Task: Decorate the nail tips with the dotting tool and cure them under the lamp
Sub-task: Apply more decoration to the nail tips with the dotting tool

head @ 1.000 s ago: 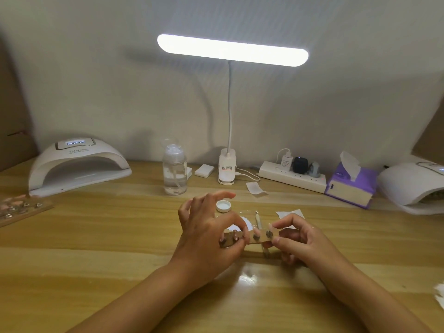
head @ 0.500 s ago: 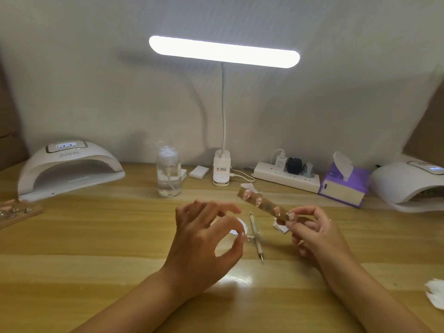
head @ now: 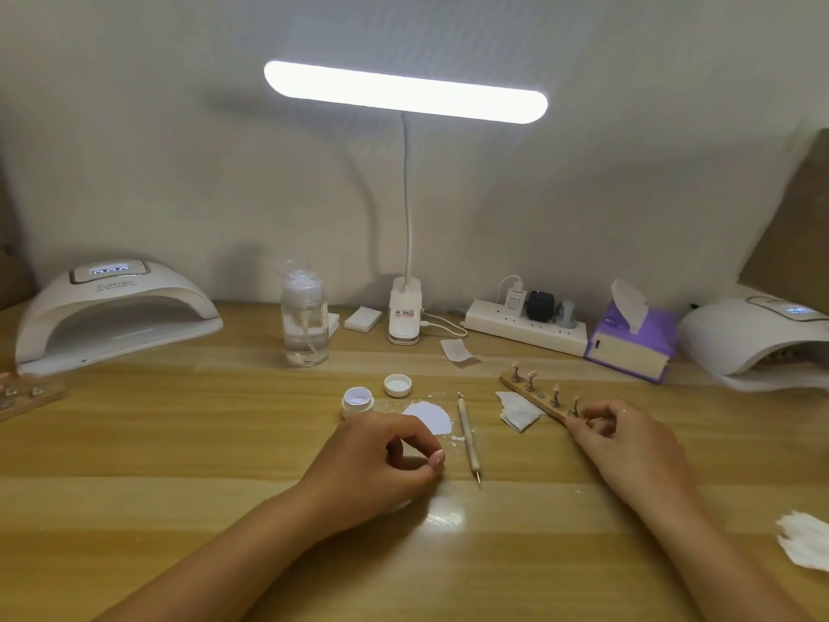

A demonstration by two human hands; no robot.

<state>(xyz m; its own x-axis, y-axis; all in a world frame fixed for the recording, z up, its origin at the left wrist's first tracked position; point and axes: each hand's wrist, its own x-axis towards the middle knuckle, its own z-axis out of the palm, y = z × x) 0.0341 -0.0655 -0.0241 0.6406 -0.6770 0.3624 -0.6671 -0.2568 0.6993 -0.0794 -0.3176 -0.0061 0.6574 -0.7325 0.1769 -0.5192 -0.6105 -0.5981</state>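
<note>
My right hand (head: 628, 446) pinches the near end of a wooden strip (head: 536, 397) that carries several nail tips on small stands; the strip lies slanted towards the back left, at the table's right. The dotting tool (head: 469, 437) lies loose on the table between my hands, tip pointing towards me. My left hand (head: 381, 460) rests on the table with its fingers curled and holds nothing I can see. An open small white jar (head: 357, 400) and its cap (head: 398, 385) sit just beyond that hand. One curing lamp (head: 112, 312) stands at the back left, another (head: 758, 341) at the far right.
A clear pump bottle (head: 305, 325), the desk lamp's base (head: 405, 316), a power strip (head: 525, 327) and a purple tissue box (head: 630, 338) line the back. White wipes (head: 518, 410) lie under the strip, a tissue (head: 805, 545) at right, another nail strip (head: 27, 395) at the left edge.
My right hand carried the nail strip away to the right and down towards the table. My left hand let go of it and dropped to the table, fingers curling.
</note>
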